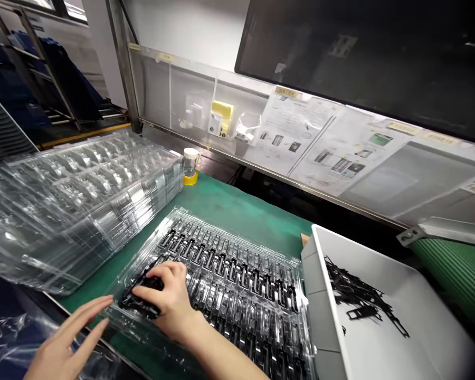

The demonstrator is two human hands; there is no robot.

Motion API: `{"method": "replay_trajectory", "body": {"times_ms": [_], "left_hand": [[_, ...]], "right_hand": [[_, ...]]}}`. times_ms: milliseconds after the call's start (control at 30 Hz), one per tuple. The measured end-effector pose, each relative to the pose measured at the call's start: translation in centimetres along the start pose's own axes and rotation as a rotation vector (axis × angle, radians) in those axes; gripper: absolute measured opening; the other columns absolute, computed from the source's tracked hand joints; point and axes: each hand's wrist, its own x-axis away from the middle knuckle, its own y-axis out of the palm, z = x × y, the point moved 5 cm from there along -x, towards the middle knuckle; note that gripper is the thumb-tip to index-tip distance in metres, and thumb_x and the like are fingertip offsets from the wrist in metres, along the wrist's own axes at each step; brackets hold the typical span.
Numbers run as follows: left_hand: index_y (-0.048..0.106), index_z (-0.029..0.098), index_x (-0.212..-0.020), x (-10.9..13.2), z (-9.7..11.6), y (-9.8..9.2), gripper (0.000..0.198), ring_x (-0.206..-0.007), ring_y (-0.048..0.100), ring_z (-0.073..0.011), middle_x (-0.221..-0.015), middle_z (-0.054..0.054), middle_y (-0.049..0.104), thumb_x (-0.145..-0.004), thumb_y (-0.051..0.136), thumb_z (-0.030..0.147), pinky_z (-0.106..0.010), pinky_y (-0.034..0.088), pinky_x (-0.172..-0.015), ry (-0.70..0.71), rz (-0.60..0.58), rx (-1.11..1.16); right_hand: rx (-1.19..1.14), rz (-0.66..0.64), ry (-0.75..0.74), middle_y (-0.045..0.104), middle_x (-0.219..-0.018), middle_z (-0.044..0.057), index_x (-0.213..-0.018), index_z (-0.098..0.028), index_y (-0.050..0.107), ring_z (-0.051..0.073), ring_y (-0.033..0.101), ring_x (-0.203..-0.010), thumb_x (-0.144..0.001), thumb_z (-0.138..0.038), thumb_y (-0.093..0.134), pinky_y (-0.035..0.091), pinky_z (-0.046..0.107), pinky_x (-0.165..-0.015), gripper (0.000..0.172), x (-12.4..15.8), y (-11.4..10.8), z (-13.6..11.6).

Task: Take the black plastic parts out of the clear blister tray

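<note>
A tall stack of clear trays (75,206) is sitting at the left on the green mat (229,211); a white bin (380,316) is standing at the right. Between them a clear tray (237,274) is lying flat. The right hand (170,301) is pinching a black part (142,295) at its near-left corner. The left hand (65,343) is lying open, fingertips touching the tray's edge

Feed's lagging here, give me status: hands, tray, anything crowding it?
Right hand pressing black parts into clear tray. Left hand flat, fingers at tray's near edge. Stack of empty trays beside it, white bin opposite.
</note>
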Motion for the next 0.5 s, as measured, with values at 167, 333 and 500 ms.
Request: {"method": "replay_trajectory", "body": {"times_ms": [167,333,500], "left_hand": [[0.040,0.029,-0.109,-1.5,1.6,-0.1,0.032,-0.110,0.036,-0.0156,-0.118,0.001,0.043,-0.077,0.040,0.033,-0.036,0.031,-0.093,0.420,0.030,-0.315],[0.040,0.035,-0.110,-1.7,1.4,3.0,0.036,-0.109,0.039,-0.0169,-0.112,0.002,0.051,-0.075,0.045,0.033,-0.045,0.027,-0.093,0.558,-0.084,-0.441],[0.040,0.033,-0.110,-1.3,0.4,3.5,0.036,-0.103,0.045,-0.0167,-0.108,-0.001,0.054,-0.074,0.048,0.031,-0.045,0.022,-0.095,0.593,-0.022,-0.426]], "right_hand": [[0.160,-0.222,-0.052,0.043,-0.109,0.002,-0.100,-0.031,0.050,0.020,0.034,-0.099,-0.077,-0.021,0.042,0.029,0.039,-0.079,0.026,0.1,4.4,1.1],[0.200,-0.242,0.047,0.039,-0.114,0.006,-0.102,-0.027,0.048,0.023,0.030,-0.105,-0.078,-0.019,0.039,0.029,0.041,-0.080,0.027,1.6,3.8,1.6],[0.177,-0.330,0.105,0.035,-0.119,0.004,-0.106,-0.029,0.045,0.022,0.029,-0.110,-0.070,-0.035,0.049,0.028,0.039,-0.088,0.036,1.9,3.2,1.4]]}}
